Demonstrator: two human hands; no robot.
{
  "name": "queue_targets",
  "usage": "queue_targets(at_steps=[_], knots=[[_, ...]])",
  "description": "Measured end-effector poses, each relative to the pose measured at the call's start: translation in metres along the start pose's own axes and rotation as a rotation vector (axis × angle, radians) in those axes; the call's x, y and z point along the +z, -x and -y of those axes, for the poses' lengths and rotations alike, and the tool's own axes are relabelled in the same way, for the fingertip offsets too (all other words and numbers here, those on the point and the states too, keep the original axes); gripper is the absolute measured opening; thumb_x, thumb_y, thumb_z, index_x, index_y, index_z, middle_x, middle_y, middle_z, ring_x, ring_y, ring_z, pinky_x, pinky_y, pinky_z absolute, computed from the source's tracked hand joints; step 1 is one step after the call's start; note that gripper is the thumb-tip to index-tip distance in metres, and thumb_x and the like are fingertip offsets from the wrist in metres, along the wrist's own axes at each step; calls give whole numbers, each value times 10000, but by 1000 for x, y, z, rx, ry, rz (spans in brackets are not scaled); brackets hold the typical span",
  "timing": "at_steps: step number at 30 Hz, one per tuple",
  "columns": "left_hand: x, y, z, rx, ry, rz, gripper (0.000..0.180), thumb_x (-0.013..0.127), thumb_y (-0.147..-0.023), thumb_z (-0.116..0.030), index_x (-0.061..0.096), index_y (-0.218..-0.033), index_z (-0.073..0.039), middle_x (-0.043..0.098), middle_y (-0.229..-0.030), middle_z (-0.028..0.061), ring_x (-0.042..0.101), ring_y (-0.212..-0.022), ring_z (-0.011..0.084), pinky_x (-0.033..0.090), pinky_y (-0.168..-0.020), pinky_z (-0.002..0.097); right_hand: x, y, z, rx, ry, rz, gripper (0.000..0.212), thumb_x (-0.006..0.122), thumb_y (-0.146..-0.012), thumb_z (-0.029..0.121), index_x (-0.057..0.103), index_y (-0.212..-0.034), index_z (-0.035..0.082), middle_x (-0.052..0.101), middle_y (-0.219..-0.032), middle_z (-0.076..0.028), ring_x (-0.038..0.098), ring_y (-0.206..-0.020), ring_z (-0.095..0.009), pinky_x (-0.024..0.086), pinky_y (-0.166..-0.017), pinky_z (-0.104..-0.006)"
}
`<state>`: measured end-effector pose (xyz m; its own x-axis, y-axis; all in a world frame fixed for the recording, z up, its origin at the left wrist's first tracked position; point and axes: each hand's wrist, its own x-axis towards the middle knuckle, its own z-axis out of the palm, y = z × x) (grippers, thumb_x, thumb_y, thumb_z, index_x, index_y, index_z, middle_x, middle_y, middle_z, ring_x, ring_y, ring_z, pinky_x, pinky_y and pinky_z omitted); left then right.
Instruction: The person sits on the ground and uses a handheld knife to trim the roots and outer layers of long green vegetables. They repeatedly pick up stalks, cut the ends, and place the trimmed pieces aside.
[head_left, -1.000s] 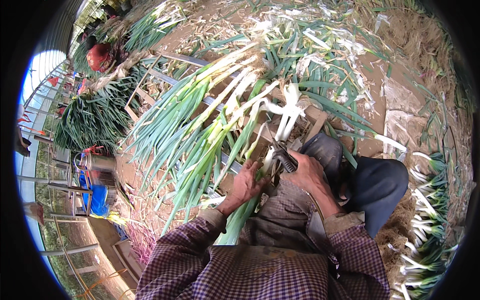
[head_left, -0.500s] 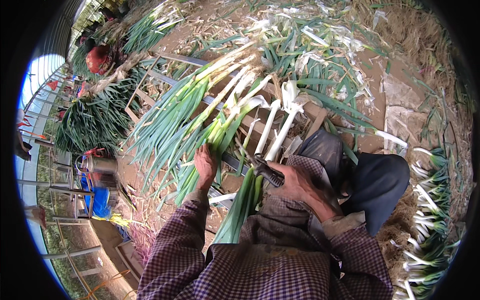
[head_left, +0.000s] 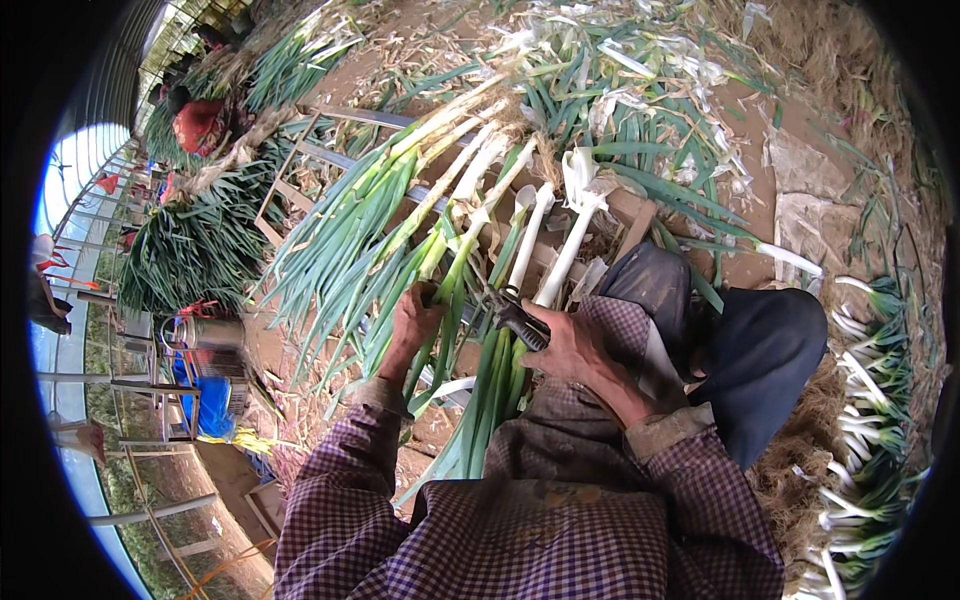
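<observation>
My left hand [head_left: 412,322] is closed around the green part of a long green onion [head_left: 456,268], whose roots point away from me. Beside it a heap of unpeeled green onions [head_left: 345,225] lies across a low frame, dry skins still on their stalks. My right hand [head_left: 578,352] grips a dark tool [head_left: 522,324] with a ribbed handle; its narrow front end points toward the held stalk, and its exact kind is unclear. Just beyond the tool, two clean white green onions [head_left: 566,258] lie side by side, with green leaves [head_left: 488,395] running under the tool toward my lap.
Peeled green onions [head_left: 862,420] lie in a long row at the right. Leaf scraps and white skins [head_left: 690,75] cover the ground ahead. Another leafy bundle [head_left: 190,245], a metal can [head_left: 212,333] and a person in red [head_left: 200,125] are at the left. My bent knee [head_left: 765,350] is at the right.
My left hand has moved slightly up and turned, its fingers now curled around one stalk. The right hand with the tool has shifted a little left.
</observation>
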<state>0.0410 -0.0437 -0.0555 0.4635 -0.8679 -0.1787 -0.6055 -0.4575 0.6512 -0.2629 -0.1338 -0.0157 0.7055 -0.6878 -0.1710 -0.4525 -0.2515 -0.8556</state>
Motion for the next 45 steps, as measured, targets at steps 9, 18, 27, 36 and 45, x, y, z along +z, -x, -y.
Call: queue_targets(at_steps=[9,18,27,36,45], knots=[[8,0,15,49,45,52,412,744,-770,-100,631,-1138,47,727,-988,158,691,-888,231,542,-815,357,-19,-34,-2,146,-54,-50,749,849,-625,317,627,-1331,200,718,-968,-183,692,-930,-379,545,-845,-460],[16,9,-12,67,-13,113,464,758,-762,-180,598,-1166,-17,721,-962,184,709,-880,302,546,-790,397,-24,-70,-33,168,2,-254,788,832,-647,347,600,-1365,121,713,-1083,-218,679,-1036,-377,531,-928,-437],[29,7,-14,69,-191,152,768,788,-736,-235,454,-1412,-90,696,-941,209,685,-867,382,530,-790,468,-29,-30,-18,169,-27,-3,850,852,-621,365,584,-1392,128,714,-1113,-208,690,-1017,-370,533,-924,-444],[73,-17,-28,313,-614,-227,683,837,-677,-293,613,-1279,-62,534,-1336,200,497,-1249,377,420,-1015,481,-19,-8,-26,16,-26,-79,867,855,-633,339,560,-1422,132,716,-1111,-196,692,-1005,-356,531,-917,-418],[98,-62,-21,252,-159,-241,473,738,-779,-221,606,-1181,-9,686,-1007,252,669,-930,436,520,-813,516,-37,-12,-5,183,-41,-28,848,842,-634,323,567,-1411,122,718,-1090,-201,697,-981,-357,541,-876,-431]])
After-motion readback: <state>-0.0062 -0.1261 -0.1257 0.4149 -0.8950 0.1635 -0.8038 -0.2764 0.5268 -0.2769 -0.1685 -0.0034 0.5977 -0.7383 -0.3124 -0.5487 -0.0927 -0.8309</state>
